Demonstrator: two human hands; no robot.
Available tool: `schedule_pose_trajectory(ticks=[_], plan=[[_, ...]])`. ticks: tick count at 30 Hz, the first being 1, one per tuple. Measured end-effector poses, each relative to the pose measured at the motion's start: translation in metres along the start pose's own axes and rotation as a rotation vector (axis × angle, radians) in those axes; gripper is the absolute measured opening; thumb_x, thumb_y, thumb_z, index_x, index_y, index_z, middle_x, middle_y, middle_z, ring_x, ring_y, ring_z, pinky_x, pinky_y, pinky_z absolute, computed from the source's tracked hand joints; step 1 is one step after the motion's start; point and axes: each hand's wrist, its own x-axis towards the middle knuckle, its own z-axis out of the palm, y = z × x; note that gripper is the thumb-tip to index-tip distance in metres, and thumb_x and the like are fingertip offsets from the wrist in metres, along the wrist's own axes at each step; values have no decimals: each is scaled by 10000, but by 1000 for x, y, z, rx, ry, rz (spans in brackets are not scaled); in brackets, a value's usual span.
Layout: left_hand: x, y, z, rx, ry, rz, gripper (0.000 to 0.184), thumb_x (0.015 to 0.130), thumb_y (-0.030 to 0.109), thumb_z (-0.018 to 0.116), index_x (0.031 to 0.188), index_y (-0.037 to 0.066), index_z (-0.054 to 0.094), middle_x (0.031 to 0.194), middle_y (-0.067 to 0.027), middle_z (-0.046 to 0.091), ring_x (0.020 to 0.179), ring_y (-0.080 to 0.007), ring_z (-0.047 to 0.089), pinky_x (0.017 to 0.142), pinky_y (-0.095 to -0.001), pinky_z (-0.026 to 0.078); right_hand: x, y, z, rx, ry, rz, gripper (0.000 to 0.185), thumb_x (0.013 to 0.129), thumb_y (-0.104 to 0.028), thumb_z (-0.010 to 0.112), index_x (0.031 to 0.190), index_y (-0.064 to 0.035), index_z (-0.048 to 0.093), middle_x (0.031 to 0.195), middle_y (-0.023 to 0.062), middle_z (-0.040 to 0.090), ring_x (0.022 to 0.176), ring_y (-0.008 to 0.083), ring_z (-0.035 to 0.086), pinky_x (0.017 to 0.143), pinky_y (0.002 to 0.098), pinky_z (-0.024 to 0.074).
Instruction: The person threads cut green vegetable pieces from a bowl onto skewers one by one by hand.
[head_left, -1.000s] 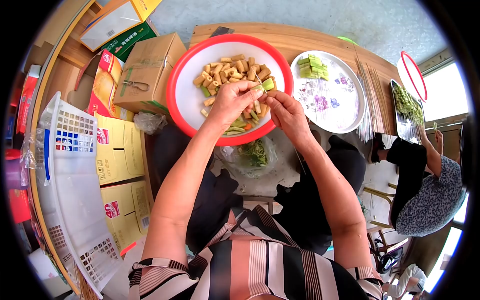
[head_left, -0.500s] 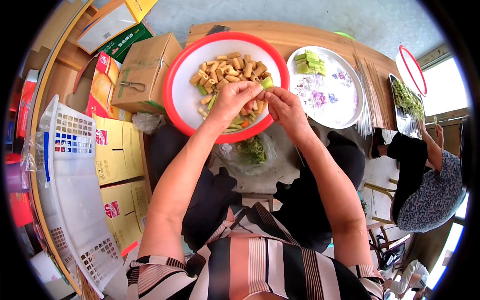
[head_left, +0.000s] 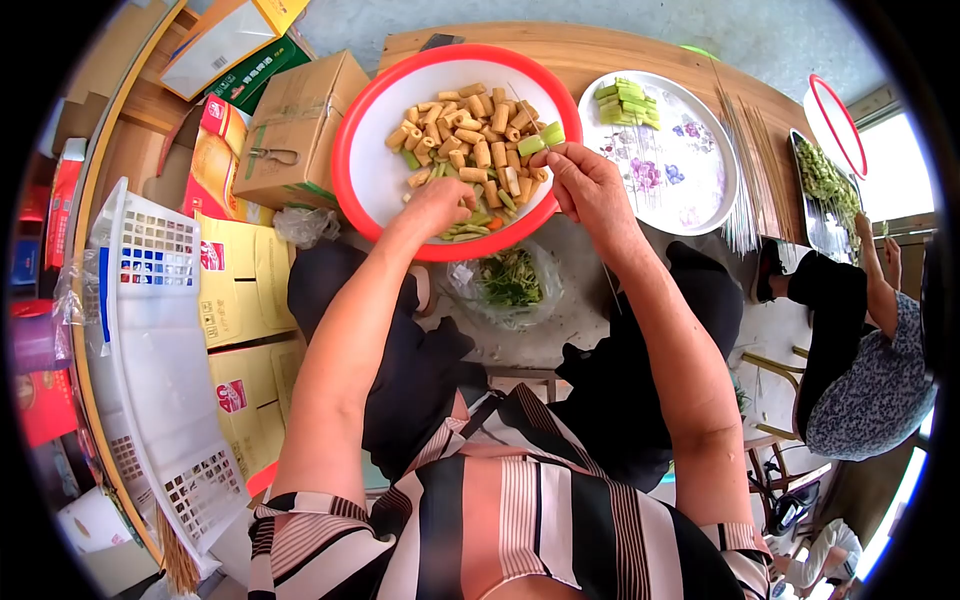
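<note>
So the right hand point(head_left: 592, 190) has thumb and fingertips pinched tight on a skewer of pale green chunks point(head_left: 541, 139), which sits over the right side of a big white basin point(head_left: 376, 165) with a red rim. The left hand point(head_left: 442, 206) is down at the near side of that same basin, fingers curled in toward some green strips point(head_left: 470, 229); can't tell if it's actually got hold of anything. Right by those there's a little orange bit point(head_left: 494, 223), and past them a whole heap of brown tube pieces point(head_left: 483, 154). Just to the right of the basin is a flowery white plate point(head_left: 700, 195) with a stack of cut green pieces point(head_left: 626, 103) at its far edge, then a bunch of loose thin sticks point(head_left: 750, 185) on the wooden table point(head_left: 480, 38), then a tray of greens point(head_left: 828, 190) near another person point(head_left: 870, 385). Below the basin is a clear bag of leafy stuff point(head_left: 510, 278). Off left: a cardboard box point(head_left: 300, 125) and a white plastic crate point(head_left: 160, 370).
</note>
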Motion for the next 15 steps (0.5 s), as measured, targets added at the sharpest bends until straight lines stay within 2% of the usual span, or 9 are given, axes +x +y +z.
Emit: schedule_pose_trajectory(ticks=[2, 4, 7, 13, 15], plan=[[-2, -1, 5, 6, -67, -7, 163, 739, 94, 659, 899, 67, 669, 857, -135, 649, 871, -296, 621, 740, -389, 485, 0, 0, 0, 10, -1, -1, 216, 950, -137, 463, 919, 15, 613, 523, -73, 369, 449, 21, 317, 420, 184, 245], [-6, -2, 10, 216, 3, -80, 223, 717, 88, 663, 940, 99, 663, 920, -129, 635, 923, -312, 602, 761, -402, 476, 0, 1, 0, 18, -3, -2, 213, 949, -136, 466, 918, 14, 614, 523, -72, 372, 449, 21, 318, 418, 185, 245], [-5, -5, 12, 227, -60, -93, 214, 696, 51, 641, 905, 97, 643, 947, -137, 623, 934, -326, 592, 758, -422, 468, 0, 3, 0, 14, -15, 4, 201, 946, -132, 477, 913, 12, 613, 523, -69, 380, 446, 24, 321, 414, 188, 246], [-3, -5, 20, 198, 18, -85, 128, 677, 1, 584, 796, 50, 583, 883, -151, 612, 904, -340, 587, 726, -443, 456, -1, 4, 1, -2, -17, 12, 187, 940, -126, 489, 903, 11, 612, 525, -64, 390, 445, 29, 331, 414, 193, 256], [-3, -4, 21, 196, 4, -80, 126, 717, 6, 552, 828, 49, 593, 899, -169, 609, 926, -350, 585, 746, -446, 455, -1, 5, 1, -17, -17, 14, 195, 940, -134, 491, 895, 10, 615, 530, -60, 403, 455, 31, 344, 421, 197, 268]])
